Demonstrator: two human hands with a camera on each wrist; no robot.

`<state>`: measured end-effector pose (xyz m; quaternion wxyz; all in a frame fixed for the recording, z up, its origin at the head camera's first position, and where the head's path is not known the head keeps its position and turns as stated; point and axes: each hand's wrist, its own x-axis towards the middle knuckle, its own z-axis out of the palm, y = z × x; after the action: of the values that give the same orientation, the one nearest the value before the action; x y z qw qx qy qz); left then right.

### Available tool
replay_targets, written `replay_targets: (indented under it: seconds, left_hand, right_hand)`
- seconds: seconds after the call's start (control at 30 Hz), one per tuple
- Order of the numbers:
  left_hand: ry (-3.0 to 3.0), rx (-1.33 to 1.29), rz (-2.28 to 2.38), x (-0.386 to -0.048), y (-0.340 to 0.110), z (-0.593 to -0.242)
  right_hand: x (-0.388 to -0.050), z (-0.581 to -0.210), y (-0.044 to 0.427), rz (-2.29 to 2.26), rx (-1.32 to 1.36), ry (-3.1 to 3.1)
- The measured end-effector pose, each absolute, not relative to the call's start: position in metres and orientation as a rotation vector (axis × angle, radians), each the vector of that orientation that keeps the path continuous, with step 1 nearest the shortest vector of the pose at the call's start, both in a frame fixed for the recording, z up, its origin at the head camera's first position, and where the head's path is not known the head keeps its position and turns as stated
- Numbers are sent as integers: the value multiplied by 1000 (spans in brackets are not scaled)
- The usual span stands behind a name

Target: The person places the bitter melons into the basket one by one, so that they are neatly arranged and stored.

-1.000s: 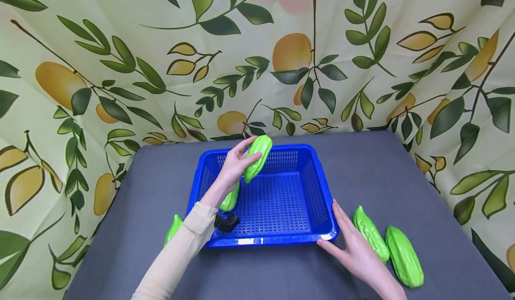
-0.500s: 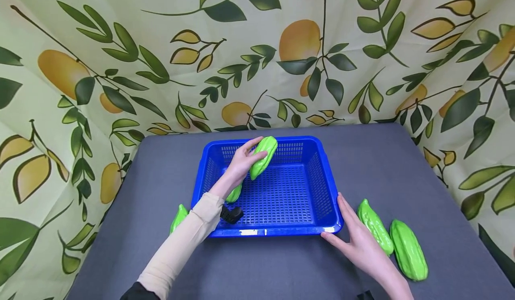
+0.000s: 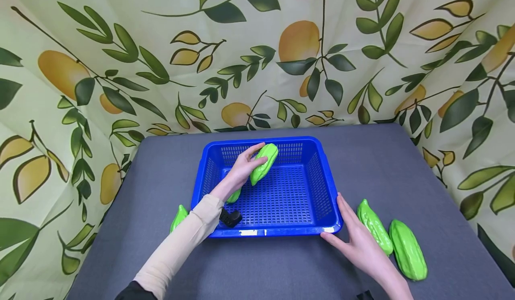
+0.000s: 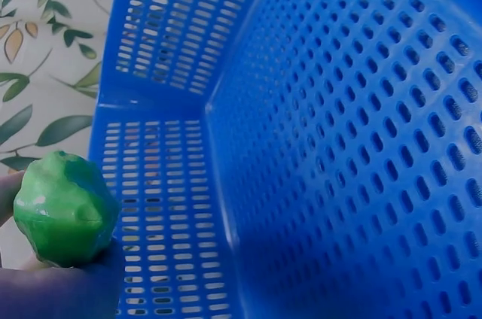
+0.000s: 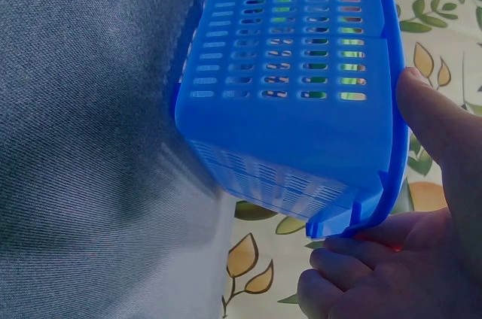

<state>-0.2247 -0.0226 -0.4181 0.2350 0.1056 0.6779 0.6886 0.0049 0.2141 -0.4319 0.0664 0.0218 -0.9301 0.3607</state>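
Note:
My left hand [image 3: 242, 166] holds a bright green, ridged bitter melon [image 3: 265, 162] between thumb and fingers, over the inside of a blue plastic basket [image 3: 257, 232]. In the left wrist view the bumpy end of that melon [image 4: 64, 210] shows beside the basket's perforated wall. A second bitter melon [image 3: 234, 196] lies in the basket, partly hidden by my left wrist. At the near right corner, my right hand [image 3: 358, 242] grips the basket rim, its thumb on one side and fingers on the other, as the right wrist view shows.
Two more bitter melons, one nearer [image 3: 374, 226] and one farther right [image 3: 408, 251], lie beside my right hand. Another melon [image 3: 179, 217] sits left of the basket, partly behind my left sleeve. A leaf-and-fruit patterned cloth [image 3: 249, 67] hangs around the grey table [image 3: 273, 268].
The head view shifted slightly at first. My left hand then lowered the held bitter melon a little into the basket. The right hand stays at the corner.

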Motion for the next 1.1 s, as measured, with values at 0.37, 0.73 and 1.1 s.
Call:
replay_targets:
  seconds: [0.37,0.73,1.1]
  left_hand:
    - [1919,300,1785,-223,-21,-428]
    - [1954,241,1752,-222,-21,-434]
    - [1952,183,1680,-223,-23,-440]
  right_hand:
    - [6,-432,214,1092,65,-2804]
    - [5,-432,214,1090,68,-2808]
    - [5,-431,214,1077,60,-2822]
